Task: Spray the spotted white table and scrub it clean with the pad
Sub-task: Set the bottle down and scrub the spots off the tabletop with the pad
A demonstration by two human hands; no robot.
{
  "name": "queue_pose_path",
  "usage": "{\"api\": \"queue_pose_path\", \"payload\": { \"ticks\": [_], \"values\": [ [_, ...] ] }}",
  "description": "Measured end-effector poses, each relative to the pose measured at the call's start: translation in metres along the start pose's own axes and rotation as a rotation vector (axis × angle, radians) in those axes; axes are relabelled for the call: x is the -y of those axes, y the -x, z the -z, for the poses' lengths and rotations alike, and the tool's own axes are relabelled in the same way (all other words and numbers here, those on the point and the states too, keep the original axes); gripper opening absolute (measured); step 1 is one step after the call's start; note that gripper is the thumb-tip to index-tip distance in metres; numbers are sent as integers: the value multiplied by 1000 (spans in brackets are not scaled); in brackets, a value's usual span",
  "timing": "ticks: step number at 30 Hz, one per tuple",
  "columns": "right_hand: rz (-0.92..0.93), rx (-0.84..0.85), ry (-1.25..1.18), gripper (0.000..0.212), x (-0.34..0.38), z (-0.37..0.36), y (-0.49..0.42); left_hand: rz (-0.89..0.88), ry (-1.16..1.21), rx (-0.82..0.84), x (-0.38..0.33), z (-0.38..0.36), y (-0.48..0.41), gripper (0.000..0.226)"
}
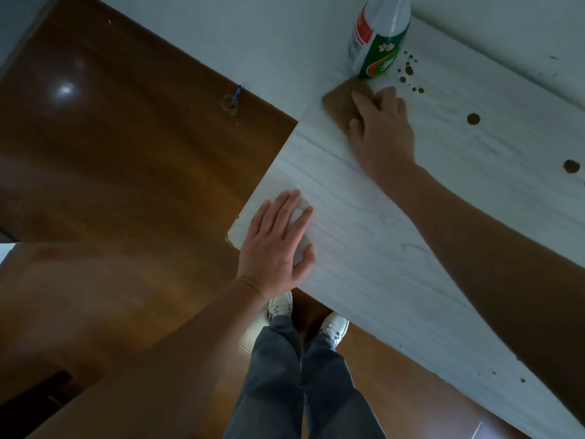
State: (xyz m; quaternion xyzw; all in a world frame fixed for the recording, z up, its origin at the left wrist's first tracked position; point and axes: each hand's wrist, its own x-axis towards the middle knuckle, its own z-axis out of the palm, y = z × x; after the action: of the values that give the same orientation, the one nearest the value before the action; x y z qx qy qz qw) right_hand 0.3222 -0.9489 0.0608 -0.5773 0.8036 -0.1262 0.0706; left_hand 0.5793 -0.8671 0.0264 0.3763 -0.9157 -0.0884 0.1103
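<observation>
Both hands are on the white table (pixel 364 236). Left hand (pixel 278 242) lies flat near the table's corner, fingers straight and a little apart, holding nothing. Right hand (pixel 381 128) rests on top of the brown pad (pixel 340 101), with its fingers spread over it and the thumb at the pad's near edge. The pad is flat and looks rough. It sits near the far edge of the table, touching the bottom of the spray bottle (pixel 380 39).

The bottle is see-through plastic with a green, red and white label. White letters are on the green part, but they are too small and turned around to read. The bottle's top is cut off by the picture's edge.

The table has thin grey lines like wood. Round brown spots (pixel 473 118) dot it to the right of the bottle and pad. A little cup (pixel 229 104) with a blue stick stands on the shiny brown wood floor (pixel 126 153). White shoes (pixel 335 324) and grey jeans (pixel 285 375) show below.
</observation>
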Motion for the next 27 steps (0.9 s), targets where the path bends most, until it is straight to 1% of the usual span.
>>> {"api": "queue_pose_path", "payload": {
  "ticks": [2,3,4,6,8,9,11,14,17,19,21,25,27],
  "values": [
    [-33,26,4,44,30,-9,-7,1,-2,3,0,-1,0,59],
    [-2,42,-14,43,44,-13,-3,1,-3,5,0,-1,0,59],
    [64,50,-43,42,55,-16,5,3,-4,8,0,-1,0,59],
    [261,62,-78,40,64,-21,29,8,-7,13,0,-1,0,59],
    [431,103,-77,42,54,-21,46,13,-7,15,-1,-1,1,60],
    [467,123,-80,44,45,-19,49,12,-4,13,-1,-1,1,59],
    [438,120,-77,45,24,-13,42,4,6,7,0,-2,0,59],
    [262,56,-57,45,4,-5,14,0,6,1,1,-2,0,59],
    [91,21,-13,45,12,-8,-8,-1,12,3,1,-3,0,59],
    [53,7,7,45,26,-14,-6,-2,14,10,2,-4,1,59],
    [96,16,-18,44,42,-20,8,3,8,25,1,-2,1,59],
    [375,85,-52,42,67,-26,52,9,33,67,0,5,0,57],
    [434,121,-39,42,69,-26,74,-12,85,73,-1,13,10,54]
  ]
}}
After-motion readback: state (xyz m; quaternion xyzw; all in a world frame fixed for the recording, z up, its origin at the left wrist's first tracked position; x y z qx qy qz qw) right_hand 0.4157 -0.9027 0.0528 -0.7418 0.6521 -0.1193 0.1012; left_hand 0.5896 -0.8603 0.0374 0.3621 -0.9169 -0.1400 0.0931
